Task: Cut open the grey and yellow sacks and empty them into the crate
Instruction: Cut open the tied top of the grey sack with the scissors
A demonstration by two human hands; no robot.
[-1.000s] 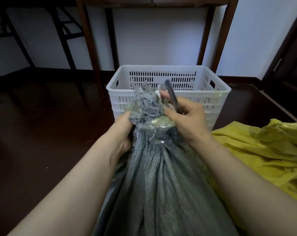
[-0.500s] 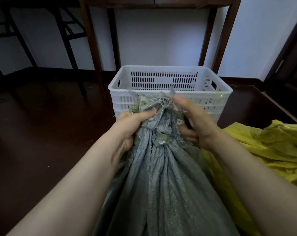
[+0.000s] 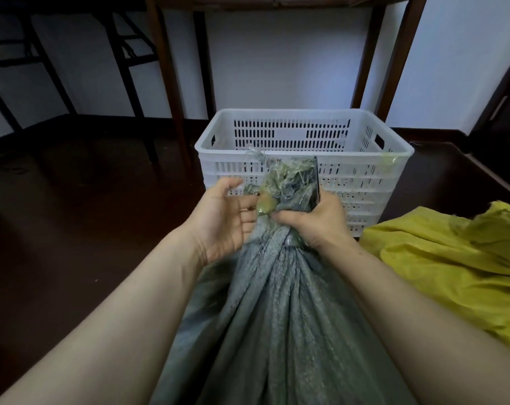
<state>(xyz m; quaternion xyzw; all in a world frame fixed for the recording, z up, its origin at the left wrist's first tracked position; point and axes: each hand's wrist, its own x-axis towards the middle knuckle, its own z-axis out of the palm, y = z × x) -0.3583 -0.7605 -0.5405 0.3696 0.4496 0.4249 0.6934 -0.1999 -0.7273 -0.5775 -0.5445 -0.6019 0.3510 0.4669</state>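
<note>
The grey sack (image 3: 277, 317) rises between the 2 forearms, its mouth gathered into a tight neck. The right hand (image 3: 318, 220) is clenched round that neck and holds a slim dark tool (image 3: 317, 182) upright against the frayed tuft (image 3: 280, 182) above. The left hand (image 3: 224, 217) is spread loosely, palm toward the tuft, fingertips at its edge. The crumpled yellow sack (image 3: 452, 264) lies just right of the grey one. Beyond both, the white crate (image 3: 350, 176) stands on the dark floor (image 3: 87, 200), with wooden legs (image 3: 166, 68) behind it.
</note>
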